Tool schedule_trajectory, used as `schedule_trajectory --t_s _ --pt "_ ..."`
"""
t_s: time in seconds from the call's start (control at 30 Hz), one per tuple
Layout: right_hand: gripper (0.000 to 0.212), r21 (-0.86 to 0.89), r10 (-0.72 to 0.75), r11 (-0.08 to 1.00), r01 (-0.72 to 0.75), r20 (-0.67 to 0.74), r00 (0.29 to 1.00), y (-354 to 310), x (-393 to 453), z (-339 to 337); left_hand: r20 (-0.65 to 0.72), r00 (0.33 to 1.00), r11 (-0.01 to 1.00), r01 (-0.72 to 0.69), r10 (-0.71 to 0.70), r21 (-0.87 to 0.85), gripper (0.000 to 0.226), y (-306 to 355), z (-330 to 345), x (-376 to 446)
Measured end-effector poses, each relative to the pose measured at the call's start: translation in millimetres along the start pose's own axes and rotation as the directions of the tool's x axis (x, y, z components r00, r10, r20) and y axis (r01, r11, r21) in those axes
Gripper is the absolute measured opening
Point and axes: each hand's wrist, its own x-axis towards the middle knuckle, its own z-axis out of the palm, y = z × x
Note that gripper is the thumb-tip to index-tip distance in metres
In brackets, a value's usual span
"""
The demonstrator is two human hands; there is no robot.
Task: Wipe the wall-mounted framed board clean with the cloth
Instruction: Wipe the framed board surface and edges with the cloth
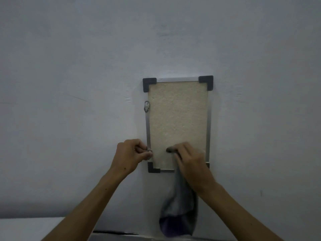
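Your right hand [189,159] covers the lower right part of the framed board [178,122], so the bottom right corner cap is hidden behind your wrist. The light is dim and the picture soft, so the small fitting at your left hand's [129,155] fingertips is hard to make out; it looks like a round metal screw head on the left frame rail. A second screw fitting [147,106] sits higher on that same rail.

Your right hand is clenched around the cloth [179,213], pressing a bunched end against the lower middle of the board's pale, rough face, while the rest hangs down below the frame, grey above and purple at the bottom. Your left hand's fingers are curled and pinch the left rail near the lower left corner.

The board hangs upright on a plain whitish wall [69,66], with dark caps on its visible corners. A pale ledge [31,226] runs along the bottom left.
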Motion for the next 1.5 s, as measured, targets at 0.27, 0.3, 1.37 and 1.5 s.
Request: schedule_trajectory --t_s 0.27,0.3,1.37,1.5 --pt "0.013 0.035 0.063 0.998 -0.059 -0.127 0.99 7.3 0.0 -6.6 -0.003 1.0 1.0 0.021 -0.021 0.005 0.016 1.0 0.3 -2.1" --pt "0.015 0.007 0.009 1.0 -0.009 -0.021 1.0 4.5 -4.8 -1.0 -0.006 1.0 1.0 0.018 -0.018 0.007 0.015 1.0 -0.5 -2.2" --pt "0.018 -0.011 0.036 0.999 -0.035 0.179 0.983 -0.4 -32.0 15.9 0.03 0.997 0.997 0.075 -0.075 0.026 0.018 -1.9 1.9 -9.3" --pt "0.011 0.057 0.161 0.986 -0.156 -0.111 0.981 10.9 -25.2 2.0 0.02 0.997 0.997 0.079 -0.08 0.013 0.018 -1.6 3.8 -10.8"
